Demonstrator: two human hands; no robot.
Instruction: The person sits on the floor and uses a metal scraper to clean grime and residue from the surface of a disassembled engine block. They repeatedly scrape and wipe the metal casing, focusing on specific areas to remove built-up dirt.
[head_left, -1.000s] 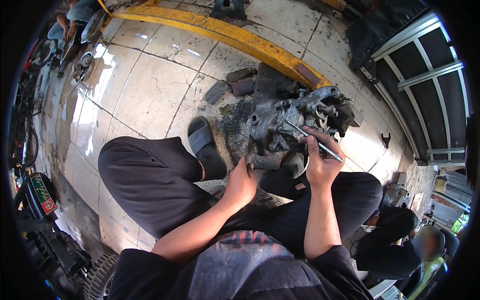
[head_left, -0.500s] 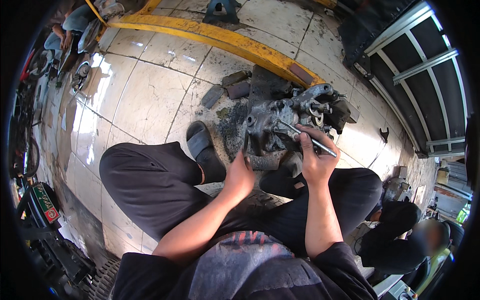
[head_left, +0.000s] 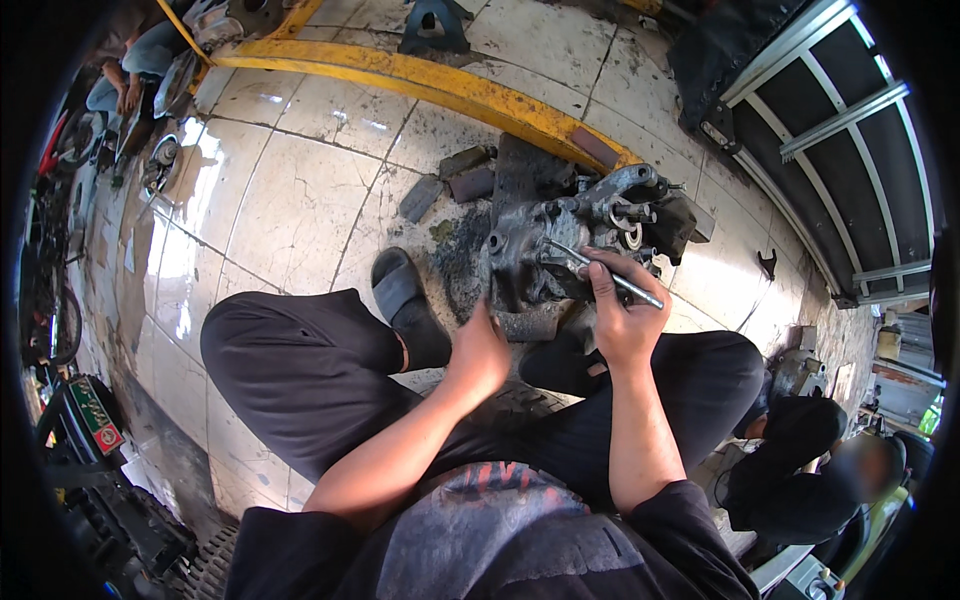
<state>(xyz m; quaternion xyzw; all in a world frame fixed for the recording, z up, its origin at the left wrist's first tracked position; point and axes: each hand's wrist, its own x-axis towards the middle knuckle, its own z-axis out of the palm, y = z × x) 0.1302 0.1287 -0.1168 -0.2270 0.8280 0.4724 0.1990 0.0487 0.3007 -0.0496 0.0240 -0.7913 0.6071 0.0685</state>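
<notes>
A grey, greasy metal casing (head_left: 520,225), like a gearbox housing, rests on the floor in front of my feet. My right hand (head_left: 628,315) grips a slim silvery metal rod (head_left: 637,290), held slantwise. The rod's far tip meets the top of the casing or hovers just over it; which one I cannot tell. At the casing's near left edge is my left hand (head_left: 478,352), fingers closed with the thumb side up. Whatever it pinches, the casing's edge or something thin, is hidden. Dark blocks (head_left: 472,183) lie beyond the casing on the left.
A yellow metal beam (head_left: 400,72) crosses the floor behind the casing. My sandalled left foot (head_left: 405,290) is beside it. A black and silver framed panel (head_left: 840,130) leans at the right. Another person (head_left: 800,460) is at the lower right, and one more (head_left: 140,65) at the far left.
The view has shifted slightly. My right hand and the rod sit a little lower against the casing, the rod still slanted. My left hand stays at the casing's edge.
</notes>
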